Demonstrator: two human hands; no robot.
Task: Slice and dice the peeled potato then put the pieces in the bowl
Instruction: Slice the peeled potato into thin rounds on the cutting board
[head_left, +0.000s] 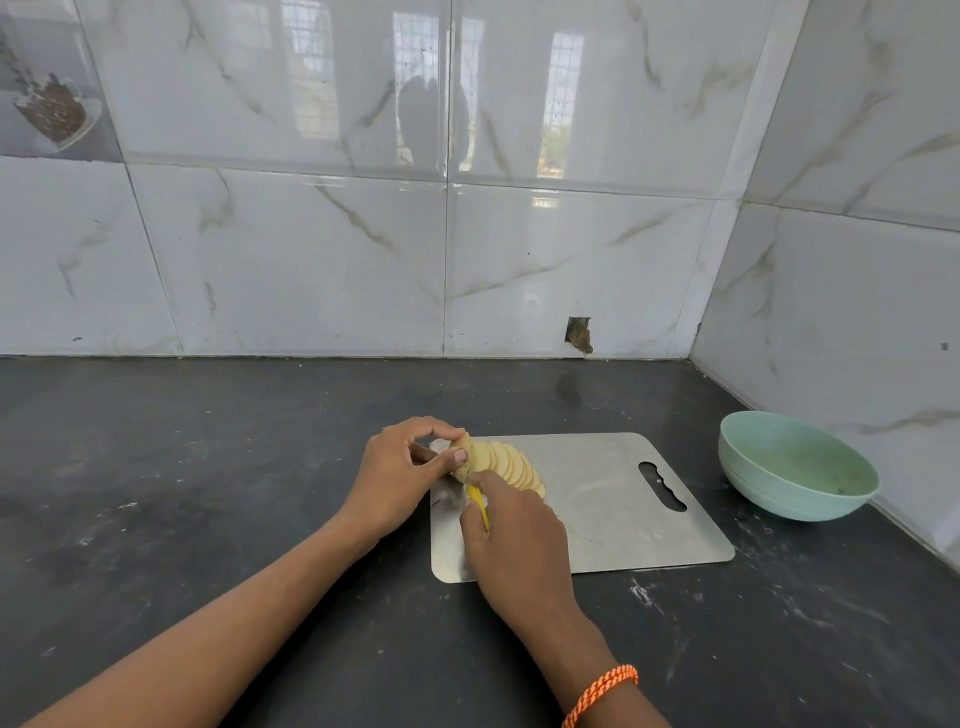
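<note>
While the potato is almost all cut, here is how things lie:
Right hand (511, 540): nearest to us — fingers curled round a yellow knife (480, 506), blade hidden behind the hand.
Left hand (402, 475): just past it, fingertips pinching the last uncut end.
Potato (501, 464): on the board (623, 519), touching both hands; its slices lean in a row running right, away from the left hand.
Next cut: I think it falls at the left end, close to the fingertips.
Bowl (795, 467): far right, off the board — no pieces seen inside.
</note>
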